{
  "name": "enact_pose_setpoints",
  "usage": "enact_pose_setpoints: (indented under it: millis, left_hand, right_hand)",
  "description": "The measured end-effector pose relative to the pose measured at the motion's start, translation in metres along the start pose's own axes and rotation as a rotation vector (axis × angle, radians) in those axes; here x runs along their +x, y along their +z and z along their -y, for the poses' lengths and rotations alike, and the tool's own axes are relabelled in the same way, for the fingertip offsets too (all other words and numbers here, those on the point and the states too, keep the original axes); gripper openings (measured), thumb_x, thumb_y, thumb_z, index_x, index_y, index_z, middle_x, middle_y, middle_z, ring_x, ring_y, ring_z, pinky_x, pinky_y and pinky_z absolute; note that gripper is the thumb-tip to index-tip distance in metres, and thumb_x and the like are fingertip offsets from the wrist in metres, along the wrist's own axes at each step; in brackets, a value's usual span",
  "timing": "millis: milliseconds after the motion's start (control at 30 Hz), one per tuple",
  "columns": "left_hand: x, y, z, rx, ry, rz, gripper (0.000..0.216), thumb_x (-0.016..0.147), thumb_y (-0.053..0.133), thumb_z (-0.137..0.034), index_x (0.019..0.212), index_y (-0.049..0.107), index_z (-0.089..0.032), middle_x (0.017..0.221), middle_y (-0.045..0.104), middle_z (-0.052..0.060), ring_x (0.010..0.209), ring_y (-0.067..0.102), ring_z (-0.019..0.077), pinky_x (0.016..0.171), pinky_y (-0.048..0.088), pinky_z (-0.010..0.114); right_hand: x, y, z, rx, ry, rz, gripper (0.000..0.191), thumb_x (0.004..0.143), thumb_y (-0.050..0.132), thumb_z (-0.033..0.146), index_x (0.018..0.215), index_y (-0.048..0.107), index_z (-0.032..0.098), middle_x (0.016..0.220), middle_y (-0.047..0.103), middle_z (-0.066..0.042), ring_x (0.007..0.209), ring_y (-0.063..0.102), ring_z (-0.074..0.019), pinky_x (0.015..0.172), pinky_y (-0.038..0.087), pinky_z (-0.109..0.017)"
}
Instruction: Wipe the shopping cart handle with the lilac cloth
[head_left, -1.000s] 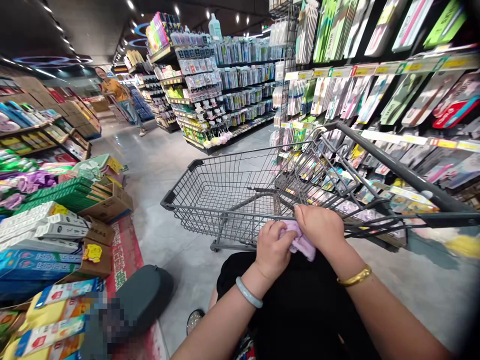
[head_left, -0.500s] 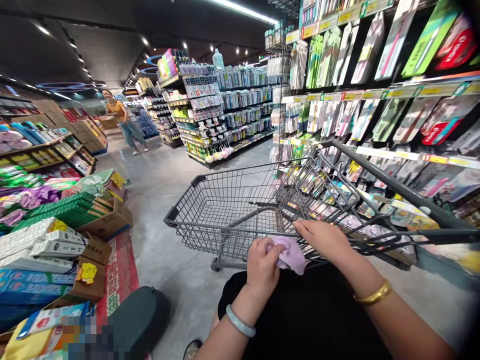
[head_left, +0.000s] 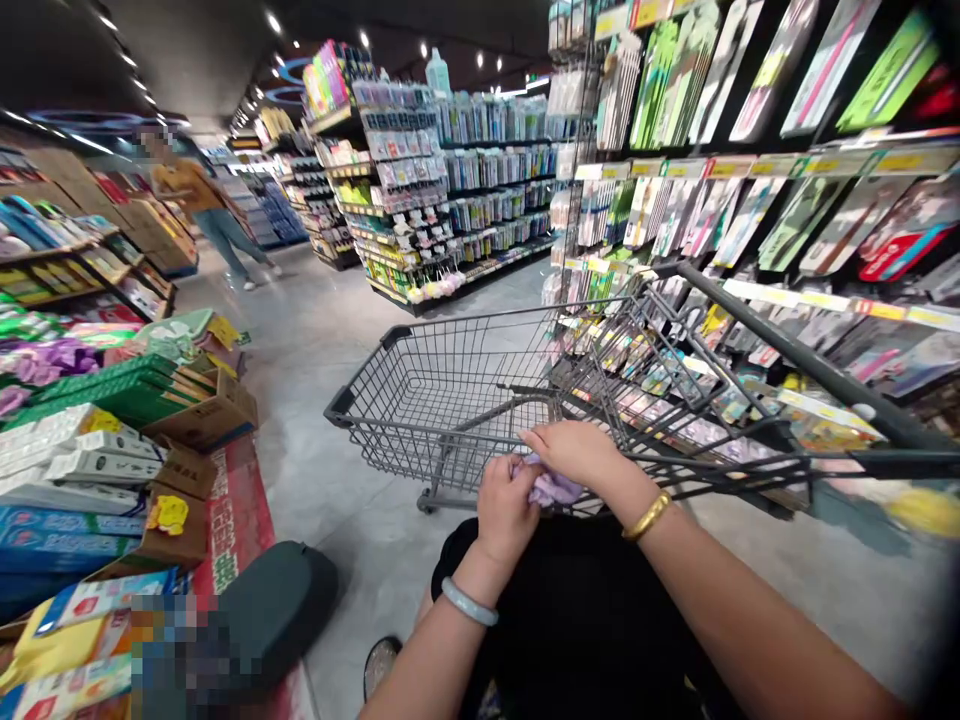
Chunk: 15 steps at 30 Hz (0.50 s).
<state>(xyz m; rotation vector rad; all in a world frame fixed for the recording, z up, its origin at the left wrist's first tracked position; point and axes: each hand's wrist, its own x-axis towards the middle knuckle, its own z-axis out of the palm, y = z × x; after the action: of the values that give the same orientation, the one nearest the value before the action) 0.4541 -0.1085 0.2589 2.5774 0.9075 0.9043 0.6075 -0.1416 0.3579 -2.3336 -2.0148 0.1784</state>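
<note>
My left hand is closed on a bunched light-purple cloth at the near side of a grey wire shopping cart. A pale bangle circles that wrist. My right hand lies over the cloth and close against the left fingers, its fingers stretched toward the left and nothing visible in its grasp. Part of the cloth is hidden beneath it. A gold bracelet is on the right wrist. No goods show in the cart's basket.
Hanging packaged goods fill a shelf on the right. Cardboard boxes of goods line the left, beside a dark rounded object. Another person in an orange top is walking at the far left; a shelf island stands ahead.
My right hand has moved left from the cart's rim onto the purple cloth by my left hand. The other person has come nearer and shifted left in view.
</note>
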Motion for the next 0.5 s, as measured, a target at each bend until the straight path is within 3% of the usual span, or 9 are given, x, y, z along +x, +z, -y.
enact_pose_setpoints:
  millis: [100, 333, 500]
  left_hand:
    - [0.008, -0.001, -0.001, -0.003, 0.018, -0.038, 0.048, 0.068, 0.056, -0.004, 0.107, 0.069, -0.029, 0.102, 0.054, 0.007, 0.097, 0.048, 0.0224, 0.083, 0.047, 0.035]
    - [-0.008, 0.016, 0.027, -0.001, -0.11, 0.062, 0.042, 0.069, 0.055, -0.004, 0.101, 0.071, -0.027, 0.102, 0.055, 0.007, 0.097, 0.05, 0.0232, 0.08, 0.048, 0.034]
    - [0.007, -0.004, 0.01, -0.065, -0.014, -0.087, 0.041, 0.073, 0.057, -0.008, 0.106, 0.071, -0.03, 0.104, 0.054, 0.007, 0.1, 0.05, 0.0225, 0.089, 0.046, 0.037]
  right_hand:
    - [0.001, -0.003, 0.0, -0.007, 0.022, 0.018, 0.067, 0.099, 0.012, 0.056, 0.095, 0.07, 0.022, 0.095, 0.073, -0.008, 0.091, 0.068, -0.0227, 0.079, 0.047, -0.032]
    - [0.001, -0.003, 0.0, -0.031, 0.051, 0.017, 0.068, 0.098, 0.011, 0.058, 0.098, 0.069, 0.023, 0.098, 0.073, -0.008, 0.092, 0.068, -0.0233, 0.079, 0.047, -0.032]
    - [0.001, -0.002, -0.001, -0.051, 0.033, 0.037, 0.063, 0.1, 0.014, 0.054, 0.103, 0.068, 0.022, 0.101, 0.073, -0.008, 0.096, 0.067, -0.0228, 0.083, 0.045, -0.032]
